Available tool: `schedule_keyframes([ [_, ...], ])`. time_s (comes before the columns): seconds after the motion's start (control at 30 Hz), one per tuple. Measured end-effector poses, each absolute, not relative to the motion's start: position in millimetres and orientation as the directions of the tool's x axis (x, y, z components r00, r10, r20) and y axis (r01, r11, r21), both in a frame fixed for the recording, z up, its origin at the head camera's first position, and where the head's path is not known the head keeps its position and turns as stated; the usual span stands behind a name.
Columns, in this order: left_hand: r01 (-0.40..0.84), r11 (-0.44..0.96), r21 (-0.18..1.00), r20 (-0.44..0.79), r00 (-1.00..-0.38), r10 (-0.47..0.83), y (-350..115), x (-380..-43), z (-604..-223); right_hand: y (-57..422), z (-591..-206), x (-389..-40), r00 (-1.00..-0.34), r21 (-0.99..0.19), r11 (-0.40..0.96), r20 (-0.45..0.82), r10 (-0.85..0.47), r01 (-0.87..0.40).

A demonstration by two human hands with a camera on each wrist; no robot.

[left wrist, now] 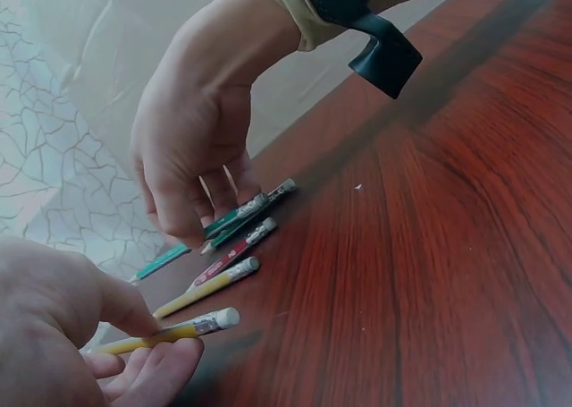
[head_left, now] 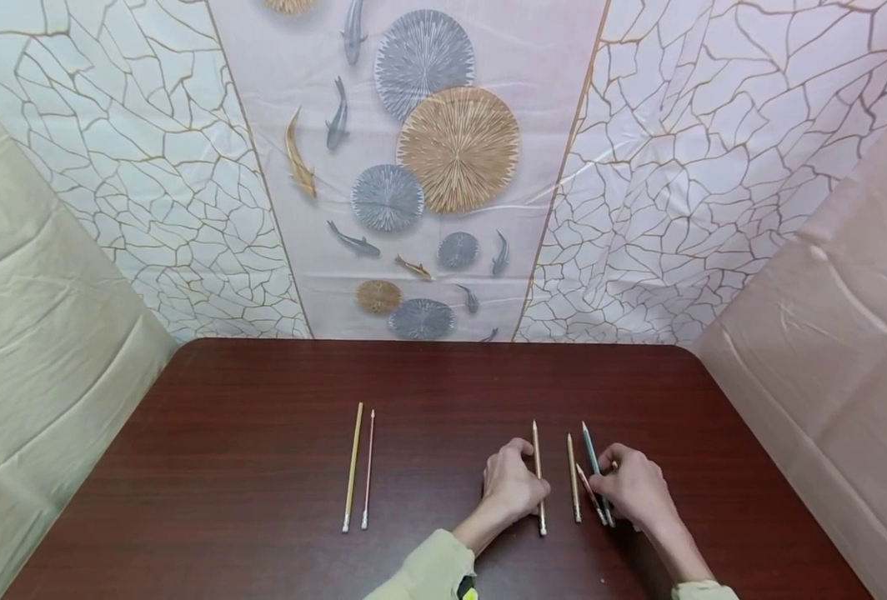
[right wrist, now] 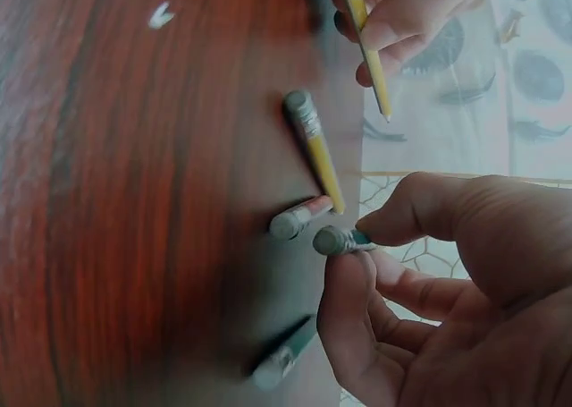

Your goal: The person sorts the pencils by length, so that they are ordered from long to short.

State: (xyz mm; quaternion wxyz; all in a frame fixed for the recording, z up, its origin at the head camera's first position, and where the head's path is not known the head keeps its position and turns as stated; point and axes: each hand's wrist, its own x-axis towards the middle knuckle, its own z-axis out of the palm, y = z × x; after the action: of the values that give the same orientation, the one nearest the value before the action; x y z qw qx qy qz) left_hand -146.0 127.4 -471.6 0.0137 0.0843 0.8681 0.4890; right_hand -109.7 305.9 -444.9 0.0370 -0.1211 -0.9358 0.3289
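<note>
My left hand (head_left: pixel 509 483) pinches a yellow pencil (left wrist: pixel 161 337) between thumb and fingers, eraser end towards me. To its right, my right hand (head_left: pixel 638 487) holds a green pencil (head_left: pixel 590 450) near the eraser (right wrist: pixel 331 241), between thumb and fingertips. Between the hands lies another yellow pencil (head_left: pixel 573 477), with a red pencil (left wrist: pixel 234 255) slanting beside it. A second green pencil (left wrist: pixel 268 212) lies under the right hand, mostly hidden in the head view. Farther left on the table, a yellow pencil (head_left: pixel 353 467) and a thin reddish pencil (head_left: pixel 369 471) lie side by side, a little apart.
The dark red-brown wooden table (head_left: pixel 248 433) has rounded far corners. A patterned cloth (head_left: pixel 623 208) hangs behind it, and beige padded panels (head_left: pixel 826 333) flank both sides. A small white speck (right wrist: pixel 161 15) lies on the tabletop near the right hand.
</note>
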Motion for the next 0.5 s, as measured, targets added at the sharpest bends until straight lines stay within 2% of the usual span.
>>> schedule_keyframes([
  [0.5, 0.162, 0.492, 0.855, 0.088, -0.981, 0.171, 98, -147, -467, 278, -438, -112, -0.972, -0.779, 0.592, -0.094, 0.215, 0.206],
])
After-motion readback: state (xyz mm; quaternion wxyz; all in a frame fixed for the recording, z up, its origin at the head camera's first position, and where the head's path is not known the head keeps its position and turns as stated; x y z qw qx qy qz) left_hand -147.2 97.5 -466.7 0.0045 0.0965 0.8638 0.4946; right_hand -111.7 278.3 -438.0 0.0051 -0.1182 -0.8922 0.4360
